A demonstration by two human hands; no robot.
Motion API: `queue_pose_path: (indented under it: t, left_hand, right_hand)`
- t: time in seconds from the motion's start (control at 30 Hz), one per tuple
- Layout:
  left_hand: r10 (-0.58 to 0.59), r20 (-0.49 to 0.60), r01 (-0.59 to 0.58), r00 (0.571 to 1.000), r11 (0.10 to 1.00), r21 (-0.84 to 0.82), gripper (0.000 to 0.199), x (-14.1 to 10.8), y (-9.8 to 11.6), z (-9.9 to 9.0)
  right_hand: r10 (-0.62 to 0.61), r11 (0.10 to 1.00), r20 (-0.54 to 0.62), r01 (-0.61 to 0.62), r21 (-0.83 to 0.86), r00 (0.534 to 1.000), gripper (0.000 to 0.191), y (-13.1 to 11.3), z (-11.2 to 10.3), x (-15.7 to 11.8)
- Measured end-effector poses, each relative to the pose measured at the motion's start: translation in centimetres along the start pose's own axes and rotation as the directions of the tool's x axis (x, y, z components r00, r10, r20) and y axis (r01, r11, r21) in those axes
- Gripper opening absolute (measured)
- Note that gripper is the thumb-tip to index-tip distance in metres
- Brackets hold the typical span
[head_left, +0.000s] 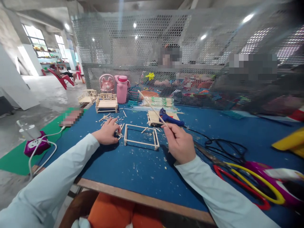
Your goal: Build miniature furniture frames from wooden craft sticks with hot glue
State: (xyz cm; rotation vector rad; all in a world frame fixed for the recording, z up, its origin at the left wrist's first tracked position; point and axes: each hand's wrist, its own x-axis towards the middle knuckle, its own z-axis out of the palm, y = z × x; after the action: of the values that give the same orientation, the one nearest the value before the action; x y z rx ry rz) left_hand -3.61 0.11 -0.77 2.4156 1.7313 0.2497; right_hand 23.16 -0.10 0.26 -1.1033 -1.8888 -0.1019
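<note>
My right hand point(179, 141) pinches the lower end of a long thin wooden stick point(152, 107), which slants up and to the left. On the blue table my left hand point(108, 131) rests with its fingers apart and curved, beside small wood scraps point(120, 129). Between my hands lies a rectangular frame of thin sticks point(140, 143) with short corner posts. Behind it a blue glue gun point(172, 119) lies on a flat piece made of sticks point(153, 117).
Two small stick-built furniture models point(106, 103) point(87, 96) and a pink bottle point(122, 90) stand at the back left. Scissors point(256, 186) and a black cable point(225, 147) lie at the right. A perforated screen point(133, 47) stands behind, with a person beyond it.
</note>
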Motion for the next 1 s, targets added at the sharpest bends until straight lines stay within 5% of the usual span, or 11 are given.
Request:
queue_pose_path:
  t: [0.23, 0.33, 0.5, 0.57, 0.67, 0.8, 1.0]
  left_hand:
    - [0.116, 0.088, -0.118, 0.989, 0.993, 0.022, 0.02, 0.3, 0.0, 0.9]
    - [0.013, 0.039, -0.016, 0.999, 0.997, 0.077, 0.015, 0.5, -0.7, 1.1]
    - [-0.215, -0.219, 0.244, 0.952, 0.963, 0.112, 0.019, 0.4, -1.5, 0.6]
    - [-0.203, -0.274, 0.211, 0.94, 0.977, 0.0, 0.026, 0.2, -1.2, -0.1]
    - [-0.096, -0.127, 0.062, 0.987, 0.968, -0.243, 0.039, -0.3, -0.2, -0.7]
    - [0.103, 0.057, -0.074, 0.993, 0.922, -0.38, 0.065, -0.8, 0.8, -0.2]
    - [0.084, -0.065, -0.105, 0.994, 0.846, -0.523, 0.053, -0.3, 1.1, 1.3]
  right_hand:
    - [0.153, 0.984, 0.087, -0.16, 0.079, 0.984, 0.027, 0.7, 0.2, 0.3]
    - [0.146, 0.97, 0.256, -0.189, 0.152, 0.956, 0.029, 1.9, -0.3, 0.9]
    - [0.185, 0.805, 0.595, -0.468, 0.365, 0.782, 0.033, 4.5, -1.8, 1.8]
    - [0.216, 0.731, 0.692, -0.584, 0.352, 0.688, 0.035, 5.2, -1.9, 1.8]
    - [0.224, 0.679, 0.781, -0.668, 0.304, 0.583, 0.036, 5.3, -1.5, 1.5]
    - [0.209, 0.665, 0.784, -0.673, 0.323, 0.584, 0.034, 4.8, -0.6, 1.0]
    - [0.166, 0.712, 0.737, -0.596, 0.37, 0.656, 0.033, 4.4, 0.6, 0.4]
